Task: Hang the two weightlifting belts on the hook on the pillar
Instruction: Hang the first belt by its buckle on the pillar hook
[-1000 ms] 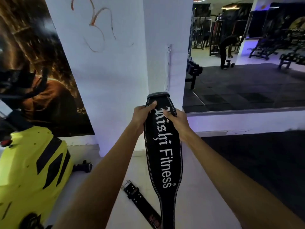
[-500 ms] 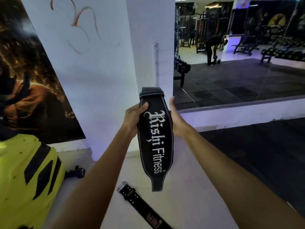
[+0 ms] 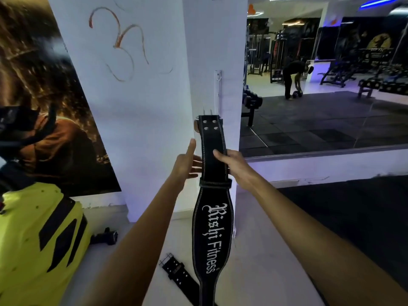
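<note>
A black weightlifting belt (image 3: 212, 235) with white "Rishi Fitness" lettering hangs upright in front of the white pillar (image 3: 154, 107). My right hand (image 3: 234, 166) grips its narrow strap just above the keeper loop. My left hand (image 3: 187, 162) is at the strap's left edge with fingers spread, touching or almost touching it. The belt's buckle end, with prongs sticking up, is at the foot of a white hook rail (image 3: 218, 93) on the pillar's corner. A second black belt (image 3: 178, 274) lies flat on the pale floor below.
A yellow-and-black exercise machine (image 3: 37, 246) stands at the left, beside a dark poster on the wall. A large mirror (image 3: 320, 85) to the right of the pillar reflects gym equipment and a bending person. Dark rubber flooring lies at the right.
The belt has been raised and let out to its full length, its buckle end now up by the hook rail. My left hand has let go and opened; my right hand has shifted onto the narrow strap.
</note>
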Action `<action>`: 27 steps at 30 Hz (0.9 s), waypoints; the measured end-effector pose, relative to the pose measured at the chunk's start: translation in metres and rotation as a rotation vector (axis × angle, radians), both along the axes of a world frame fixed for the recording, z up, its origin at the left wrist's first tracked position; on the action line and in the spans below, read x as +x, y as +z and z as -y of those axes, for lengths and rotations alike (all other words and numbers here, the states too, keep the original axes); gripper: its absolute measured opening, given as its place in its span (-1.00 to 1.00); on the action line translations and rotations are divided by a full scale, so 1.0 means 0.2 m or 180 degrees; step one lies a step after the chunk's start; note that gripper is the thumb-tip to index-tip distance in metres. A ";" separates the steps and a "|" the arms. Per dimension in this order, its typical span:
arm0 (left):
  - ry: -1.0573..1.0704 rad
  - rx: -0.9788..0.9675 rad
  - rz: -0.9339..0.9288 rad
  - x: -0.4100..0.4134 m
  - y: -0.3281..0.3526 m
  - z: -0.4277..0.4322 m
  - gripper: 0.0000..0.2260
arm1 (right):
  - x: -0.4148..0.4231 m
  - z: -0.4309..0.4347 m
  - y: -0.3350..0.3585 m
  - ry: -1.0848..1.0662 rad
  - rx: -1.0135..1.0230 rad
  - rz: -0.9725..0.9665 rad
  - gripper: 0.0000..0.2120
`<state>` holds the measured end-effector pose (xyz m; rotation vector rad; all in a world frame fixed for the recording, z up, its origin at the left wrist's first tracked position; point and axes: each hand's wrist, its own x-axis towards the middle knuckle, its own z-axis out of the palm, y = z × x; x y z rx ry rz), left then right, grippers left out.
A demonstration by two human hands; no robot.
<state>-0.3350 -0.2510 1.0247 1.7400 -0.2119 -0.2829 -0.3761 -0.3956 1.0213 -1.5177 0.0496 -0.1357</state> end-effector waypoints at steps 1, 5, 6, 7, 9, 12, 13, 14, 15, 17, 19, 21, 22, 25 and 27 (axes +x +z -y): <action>0.0012 -0.0236 -0.0052 0.02 0.03 0.02 -0.41 | -0.02 -0.02 -0.01 0.0061 -0.0166 0.0025 -0.69; -0.0054 -0.1446 -0.0069 0.09 0.11 0.05 -0.69 | -0.07 -0.03 -0.07 0.0292 -0.0432 -0.0123 -0.65; -0.0029 -0.1466 0.0046 0.08 0.11 0.06 -0.75 | -0.07 -0.03 -0.07 0.0190 -0.0299 -0.0141 -0.62; -0.0033 -0.1444 0.0139 0.06 0.09 0.06 -0.78 | -0.07 -0.02 -0.05 0.0007 -0.0134 -0.0136 -0.59; -0.0142 -0.1389 0.0208 0.02 0.04 0.07 -0.83 | -0.03 0.01 0.04 -0.0320 -0.0066 -0.0081 -0.52; -0.0406 -0.1291 0.0222 -0.04 -0.04 0.10 -0.84 | 0.01 0.00 0.18 -0.0407 0.0074 0.0036 -0.53; -0.0480 -0.1265 0.0232 -0.05 -0.07 0.11 -0.82 | 0.02 0.00 0.21 -0.0511 0.0232 0.0037 -0.56; -0.0532 -0.1230 0.0240 -0.07 -0.08 0.11 -0.82 | 0.03 0.01 0.22 -0.0627 0.0361 0.0038 -0.59; -0.0552 -0.1184 0.0235 -0.07 -0.09 0.12 -0.83 | 0.03 0.01 0.22 -0.0707 0.0423 0.0044 -0.61; -0.0536 -0.1065 0.0135 -0.09 -0.07 0.11 -0.83 | 0.04 0.03 0.21 -0.0751 0.0420 0.0158 -0.66; -0.0501 -0.0986 -0.0040 -0.08 -0.01 0.11 -0.61 | 0.04 0.01 0.18 -0.0773 0.0487 0.0329 -0.77; -0.0428 -0.0918 -0.0238 -0.07 0.07 0.11 -0.40 | 0.03 -0.01 0.16 -0.0902 0.0660 0.0404 -0.82; -0.0388 -0.0813 -0.0333 -0.06 0.10 0.11 -0.34 | 0.02 -0.02 0.15 -0.0966 0.0727 0.0410 -0.81; -0.0407 -0.0472 -0.0454 -0.04 0.18 0.11 -0.37 | 0.01 -0.02 0.13 -0.1030 0.0765 0.0395 -0.80; -0.0490 -0.0267 -0.0403 -0.02 0.20 0.11 -0.47 | 0.00 -0.02 0.14 -0.1079 0.0825 0.0422 -0.79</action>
